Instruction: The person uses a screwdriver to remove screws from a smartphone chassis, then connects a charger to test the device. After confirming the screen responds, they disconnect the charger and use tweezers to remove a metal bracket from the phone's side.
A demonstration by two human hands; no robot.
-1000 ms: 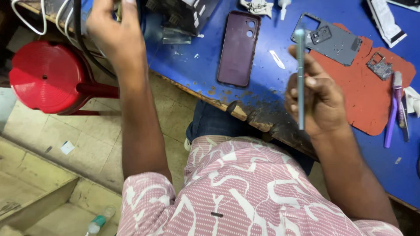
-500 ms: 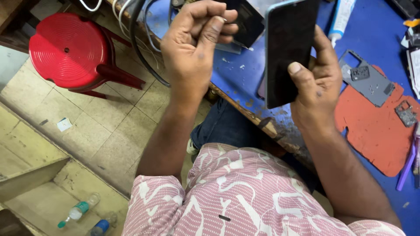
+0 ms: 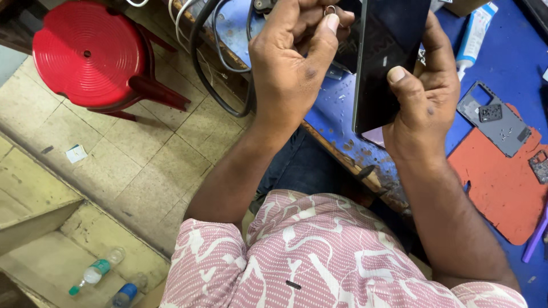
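Worn blue bench top (image 3: pixel 514 63) and tiled floor are framing the work. Raised above the bench edge, the dark phone (image 3: pixel 391 57) is being gripped by the right hand (image 3: pixel 425 97), thumb on the glass and fingers behind, tilting one long edge toward the left hand (image 3: pixel 297 63). That hand is curled nearly closed, pinching a small ring-ended pin (image 3: pixel 330 9) close to the phone, seemingly for precision. An orange mat (image 3: pixel 496 188) is carrying a grey phone frame (image 3: pixel 496 117); a red stool (image 3: pixel 85 54) is standing on the floor.
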